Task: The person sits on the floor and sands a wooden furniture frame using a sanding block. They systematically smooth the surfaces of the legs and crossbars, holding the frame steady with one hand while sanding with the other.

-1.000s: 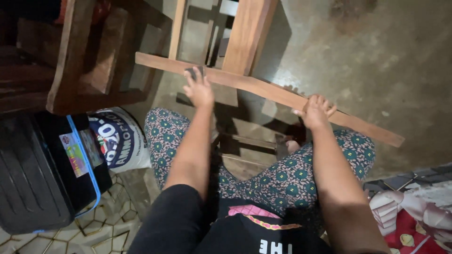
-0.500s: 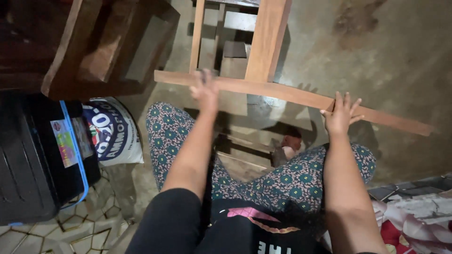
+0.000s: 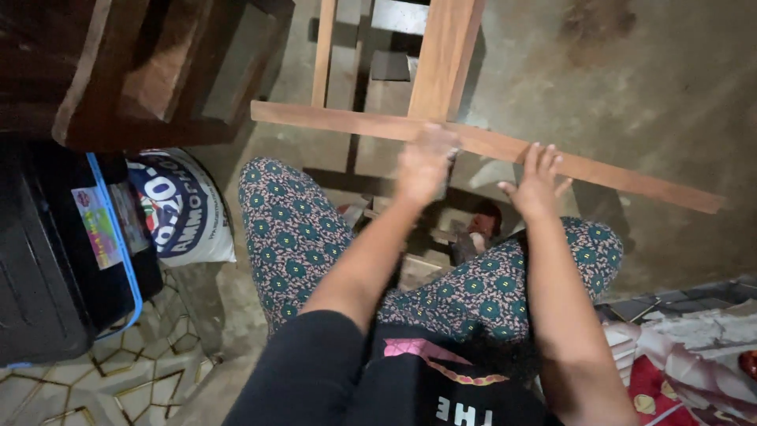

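A long wooden slat [image 3: 615, 175] runs slanting across the concrete floor, from upper left to right. A wide upright plank [image 3: 445, 55] and a thin strip [image 3: 323, 51] meet it from above. My left hand [image 3: 426, 162] is blurred and lies on the slat right below the wide plank; its fingers cannot be made out. My right hand [image 3: 538, 180] rests against the slat's near edge a little to the right, fingers spread and holding nothing. My legs in patterned trousers [image 3: 292, 237] are folded below the slat.
A dark wooden furniture piece [image 3: 158, 71] stands at upper left. A black case with a blue strap [image 3: 47, 268] and a white printed sack [image 3: 185, 209] sit at left on patterned tiles [image 3: 134, 371]. Crumpled cloth [image 3: 694, 355] lies at lower right.
My left hand has slid right along the slat to the plank joint. My right hand has let go its grip, spread its fingers and come closer to the left hand.
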